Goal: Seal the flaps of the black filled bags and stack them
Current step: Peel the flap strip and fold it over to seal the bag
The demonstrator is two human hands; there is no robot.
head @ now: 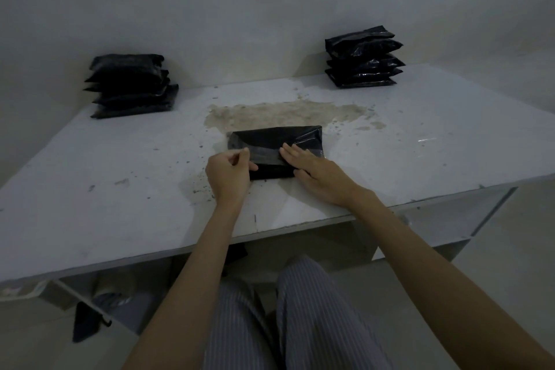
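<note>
A black filled bag (270, 141) lies flat in the middle of the white table (120, 165), its flap folded toward me. My left hand (229, 173) has curled fingers that pinch the flap's left end at the bag's near left corner. My right hand (312, 170) lies flat with straight fingers pressing on the bag's near right part. A stack of several black bags (132, 85) stands at the back left of the table. Another stack of several black bags (363, 57) stands at the back right.
A brownish stain (285, 112) spreads on the table just behind the bag. A grey wall (240, 9) rises right behind the table. My legs in striped trousers (300, 309) are below the table's near edge, beside a shelf frame (450, 219).
</note>
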